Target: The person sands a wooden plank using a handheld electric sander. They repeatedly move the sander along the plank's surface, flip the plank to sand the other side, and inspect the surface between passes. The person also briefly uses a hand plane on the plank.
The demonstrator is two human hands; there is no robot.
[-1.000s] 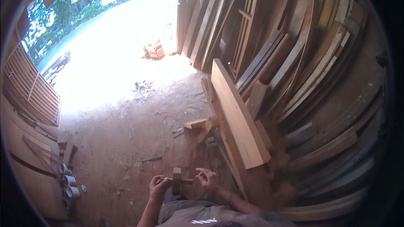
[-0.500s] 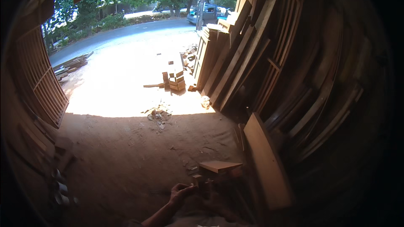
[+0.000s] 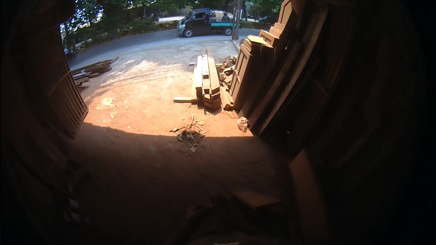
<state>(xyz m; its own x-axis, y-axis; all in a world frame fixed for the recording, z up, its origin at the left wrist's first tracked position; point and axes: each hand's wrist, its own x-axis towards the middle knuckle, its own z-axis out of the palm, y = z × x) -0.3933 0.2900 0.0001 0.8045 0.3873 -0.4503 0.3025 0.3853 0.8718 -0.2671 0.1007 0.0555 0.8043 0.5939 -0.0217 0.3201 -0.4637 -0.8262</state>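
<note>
Deep shadow covers the lower part of the head view. My left hand (image 3: 199, 212) is a faint dark shape at the bottom centre, its fingers too dark to make out. Whatever it may hold is hidden. My right hand is lost in the darkness to its right, and its fingers cannot be told apart. Just beyond the hands lies a flat wooden board (image 3: 257, 198), dimly lit. A longer wooden plank (image 3: 309, 195) leans to the right of them.
Tall panels and planks (image 3: 290, 77) lean along the right wall. Stacked beams (image 3: 210, 81) lie outside in the sun. A small debris heap (image 3: 190, 135) and a pale lump (image 3: 243, 124) sit at the shadow's edge. A slatted gate (image 3: 68, 100) stands left; a pickup truck (image 3: 200, 22) is on the road.
The view has swung slightly left, shifting the scene rightward, and the shaded inside looks much darker. The truck has come further left along the road, out from behind the pole.
</note>
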